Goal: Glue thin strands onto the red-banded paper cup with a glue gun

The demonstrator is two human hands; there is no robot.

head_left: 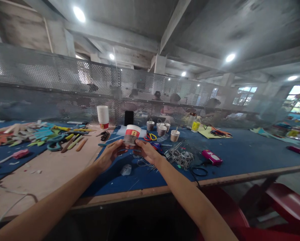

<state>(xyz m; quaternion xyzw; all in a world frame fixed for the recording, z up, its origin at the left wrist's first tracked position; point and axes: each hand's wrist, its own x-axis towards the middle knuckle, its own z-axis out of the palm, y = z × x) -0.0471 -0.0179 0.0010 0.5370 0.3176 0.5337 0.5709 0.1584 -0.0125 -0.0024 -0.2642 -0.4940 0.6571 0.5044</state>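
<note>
Between my two hands, above the blue table mat, is a paper cup point(133, 131) with a white and red upper part and a grey-brown band around its lower part. My left hand point(113, 150) grips the cup's lower left side with closed fingers. On the lower right side, my right hand point(147, 150) is closed on the same cup. The cup stands nearly upright with its rim tipped slightly. Just behind it lie a clear plastic sheet and yellow-and-red-handled scissors point(150, 137). A blue tool point(157, 146) is partly hidden by my right hand.
Stacked paper cups point(103, 116) stand back left, near a black phone point(129, 117). Several small wrapped cups point(162, 130) are behind my hands. Tangled grey cord point(182, 158) and a magenta glue gun point(212, 157) lie right. Colourful strips point(26, 133) and teal scissors point(56, 143) lie left. A perforated screen point(64, 83) rises behind.
</note>
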